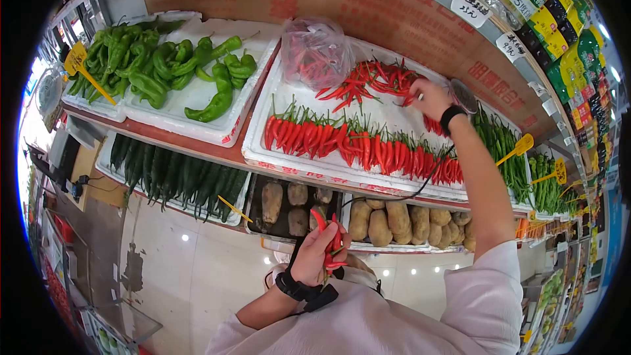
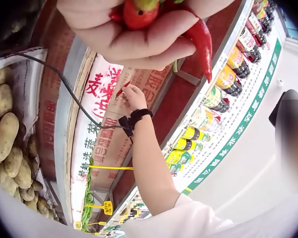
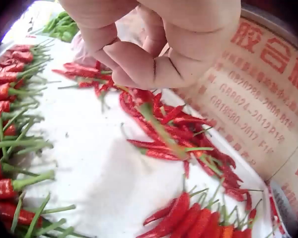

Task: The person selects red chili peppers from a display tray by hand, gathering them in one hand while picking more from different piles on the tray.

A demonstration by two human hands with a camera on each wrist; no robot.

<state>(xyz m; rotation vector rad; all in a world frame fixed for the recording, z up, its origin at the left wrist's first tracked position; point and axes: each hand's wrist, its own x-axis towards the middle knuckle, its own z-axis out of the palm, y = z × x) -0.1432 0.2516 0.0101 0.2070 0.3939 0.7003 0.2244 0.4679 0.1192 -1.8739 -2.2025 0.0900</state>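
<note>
Close to the body, my left hand (image 1: pixel 311 260) grips several red chili peppers (image 1: pixel 320 219), their tips poking out past the fingers. In the left wrist view one chili (image 2: pixel 202 47) hangs below the curled fingers. Over the white foam tray (image 1: pixel 394 118), my right hand (image 1: pixel 430 100) pinches a red chili (image 2: pixel 123 89); its green stem (image 3: pixel 159 128) is blurred in the right wrist view. Beneath that hand lies a loose heap of red chilies (image 3: pixel 174 129). Along the tray's front runs a neat row of chilies (image 1: pixel 368 148), stems toward the back.
A clear plastic bag of chilies (image 1: pixel 317 52) sits at the tray's back left. Green peppers (image 1: pixel 164 66) lie left, thin green chilies (image 1: pixel 499 138) right. Below are cucumbers (image 1: pixel 174 174) and potatoes (image 1: pixel 397 220). A black cable (image 1: pixel 407 195) crosses the tray front.
</note>
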